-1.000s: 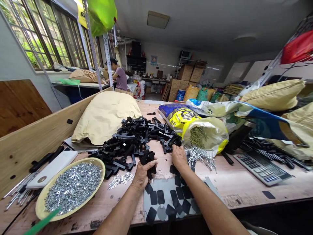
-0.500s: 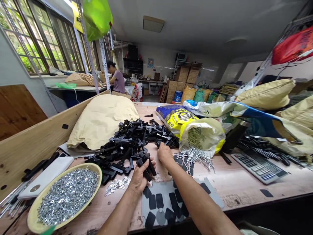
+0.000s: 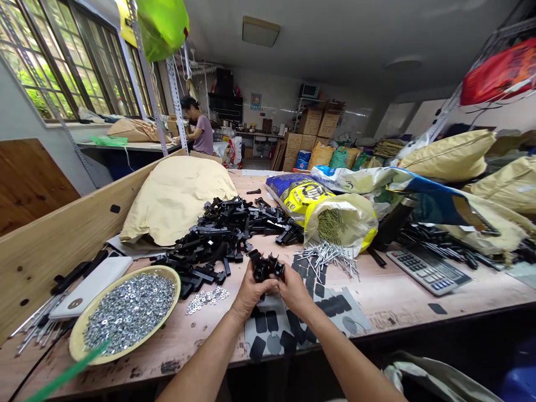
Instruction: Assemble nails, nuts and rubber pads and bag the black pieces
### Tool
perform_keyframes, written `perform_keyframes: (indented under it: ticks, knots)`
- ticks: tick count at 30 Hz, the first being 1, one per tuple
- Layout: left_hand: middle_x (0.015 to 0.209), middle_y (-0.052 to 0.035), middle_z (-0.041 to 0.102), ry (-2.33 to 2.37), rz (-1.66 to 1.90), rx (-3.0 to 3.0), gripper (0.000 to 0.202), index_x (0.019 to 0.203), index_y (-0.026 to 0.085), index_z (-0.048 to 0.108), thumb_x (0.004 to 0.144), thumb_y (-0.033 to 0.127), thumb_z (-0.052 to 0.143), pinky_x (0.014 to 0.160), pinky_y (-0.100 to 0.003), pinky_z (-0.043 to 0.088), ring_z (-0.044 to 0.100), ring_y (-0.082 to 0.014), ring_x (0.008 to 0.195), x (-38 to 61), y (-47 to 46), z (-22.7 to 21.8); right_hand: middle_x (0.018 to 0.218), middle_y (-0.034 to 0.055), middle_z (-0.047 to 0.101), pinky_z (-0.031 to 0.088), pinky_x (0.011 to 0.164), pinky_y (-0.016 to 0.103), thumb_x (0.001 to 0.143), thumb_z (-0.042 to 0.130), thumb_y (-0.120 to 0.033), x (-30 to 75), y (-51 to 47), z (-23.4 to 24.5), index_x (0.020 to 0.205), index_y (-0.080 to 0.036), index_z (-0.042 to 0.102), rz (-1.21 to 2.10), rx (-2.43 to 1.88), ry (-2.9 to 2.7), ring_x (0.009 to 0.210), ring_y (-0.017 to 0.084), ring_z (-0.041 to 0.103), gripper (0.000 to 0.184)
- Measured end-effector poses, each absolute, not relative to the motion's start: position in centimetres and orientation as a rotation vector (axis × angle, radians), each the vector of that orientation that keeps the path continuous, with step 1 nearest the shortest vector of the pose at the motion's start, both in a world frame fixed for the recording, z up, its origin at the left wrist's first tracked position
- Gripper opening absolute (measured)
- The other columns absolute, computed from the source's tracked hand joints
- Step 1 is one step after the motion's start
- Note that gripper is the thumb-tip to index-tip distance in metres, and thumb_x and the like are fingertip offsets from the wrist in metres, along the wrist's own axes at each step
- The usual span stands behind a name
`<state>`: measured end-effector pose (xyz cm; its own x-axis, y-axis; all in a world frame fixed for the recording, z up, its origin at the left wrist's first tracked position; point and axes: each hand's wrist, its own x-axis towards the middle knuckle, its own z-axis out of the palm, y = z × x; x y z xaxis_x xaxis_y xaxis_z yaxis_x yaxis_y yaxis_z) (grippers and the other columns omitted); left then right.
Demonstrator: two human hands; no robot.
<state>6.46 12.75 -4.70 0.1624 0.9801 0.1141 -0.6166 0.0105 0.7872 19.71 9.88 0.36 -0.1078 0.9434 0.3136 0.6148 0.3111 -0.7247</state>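
Close together over the front of the bench, my left hand (image 3: 250, 291) and my right hand (image 3: 293, 287) are both closed around black plastic parts (image 3: 266, 267). The parts stick up between the fingers; how many each hand has is hard to make out. Behind them spreads a heap of similar black parts (image 3: 228, 226). To the left lie loose nuts (image 3: 207, 300) and a yellow bowl (image 3: 178, 285) filled with small metal nuts. Beneath the hands is a grey sheet with dark pads (image 3: 272, 321). Long metal bolts (image 3: 329, 257) spill from a yellow bag (image 3: 364, 223) at the right.
A calculator (image 3: 427, 268) and more black parts (image 3: 444, 245) lie on the right. A cream sack (image 3: 180, 195) leans at the back left, near a white box (image 3: 90, 285). A person in a purple shirt (image 3: 204, 134) sits at another table. A green strip (image 3: 69, 371) crosses the lower left.
My right hand has come back from the heap with black parts and joined my left hand, which has risen slightly. The view has shifted a little.
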Motion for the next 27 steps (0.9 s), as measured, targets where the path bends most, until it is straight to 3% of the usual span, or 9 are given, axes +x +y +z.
perform_keyframes:
  ticks: [3, 6, 10, 16, 20, 25, 27]
  knots:
    - [0.11, -0.0031, 0.071, 0.573, 1.352, 0.846, 0.09, 0.133, 0.023, 0.052, 0.053, 0.023, 0.093, 0.097, -0.035, 0.05, 0.066, -0.022, 0.103, 6.5, 12.5, -4.7, 0.116, 0.0095, 0.067, 0.048, 0.093, 0.034, 0.083, 0.049, -0.014, 19.8, 9.3, -0.2, 0.129, -0.018, 0.053, 0.589, -1.408, -1.81, 0.103, 0.022, 0.063, 0.046]
    - [0.111, -0.0043, 0.071, 0.575, 1.315, 0.862, 0.094, 0.137, 0.023, 0.05, 0.053, 0.022, 0.092, 0.099, -0.036, 0.05, 0.067, -0.023, 0.104, 6.4, 12.3, -4.5, 0.113, 0.0083, 0.068, 0.05, 0.087, 0.033, 0.083, 0.05, -0.012, 20.4, 8.9, -0.1, 0.143, -0.019, 0.042, 0.639, -1.48, -1.818, 0.092, 0.019, 0.064, 0.061]
    - [0.117, -0.0075, 0.071, 0.531, 1.25, 0.889, 0.09, 0.132, 0.02, 0.051, 0.052, 0.022, 0.093, 0.099, -0.039, 0.05, 0.067, -0.0244, 0.105, 6.3, 12.0, -4.0, 0.108, 0.0067, 0.07, 0.05, 0.085, 0.033, 0.079, 0.054, -0.011, 21.3, 8.5, 0.5, 0.149, -0.02, 0.037, 0.72, -1.511, -1.833, 0.085, 0.018, 0.063, 0.072]
    - [0.103, -0.0079, 0.074, 0.524, 1.132, 1.001, 0.069, 0.109, 0.015, 0.064, 0.047, 0.024, 0.095, 0.096, -0.042, 0.051, 0.068, -0.0276, 0.099, 6.2, 12.0, -4.0, 0.124, 0.0065, 0.066, 0.05, 0.092, 0.034, 0.07, 0.055, -0.009, 22.0, 8.6, 0.6, 0.14, -0.022, 0.052, 0.848, -1.46, -1.772, 0.1, 0.021, 0.064, 0.071]
    - [0.105, -0.0083, 0.074, 0.569, 1.152, 1.062, 0.073, 0.112, 0.016, 0.064, 0.047, 0.026, 0.095, 0.095, -0.044, 0.051, 0.067, -0.0297, 0.1, 6.2, 12.2, -4.4, 0.126, 0.0067, 0.064, 0.045, 0.103, 0.04, 0.073, 0.058, -0.014, 22.1, 9.3, 0.4, 0.134, -0.021, 0.057, 0.792, -1.402, -1.768, 0.114, 0.024, 0.059, 0.061]
    - [0.119, -0.0106, 0.071, 0.576, 1.253, 1.21, 0.08, 0.122, 0.018, 0.063, 0.048, 0.024, 0.094, 0.103, -0.045, 0.047, 0.063, -0.0331, 0.113, 6.4, 12.3, -4.6, 0.139, 0.0111, 0.055, 0.032, 0.117, 0.043, 0.067, 0.053, -0.004, 21.5, 9.2, 1.5, 0.141, -0.017, 0.052, 0.757, -1.528, -1.858, 0.132, 0.026, 0.048, 0.075]
    - [0.117, -0.0099, 0.071, 0.616, 1.296, 1.266, 0.074, 0.12, 0.018, 0.065, 0.051, 0.024, 0.091, 0.103, -0.044, 0.047, 0.064, -0.032, 0.11, 6.4, 12.4, -4.7, 0.143, 0.013, 0.052, 0.031, 0.118, 0.042, 0.071, 0.052, -0.005, 21.3, 8.6, 2.2, 0.145, -0.014, 0.048, 0.774, -1.568, -1.882, 0.135, 0.026, 0.045, 0.075]
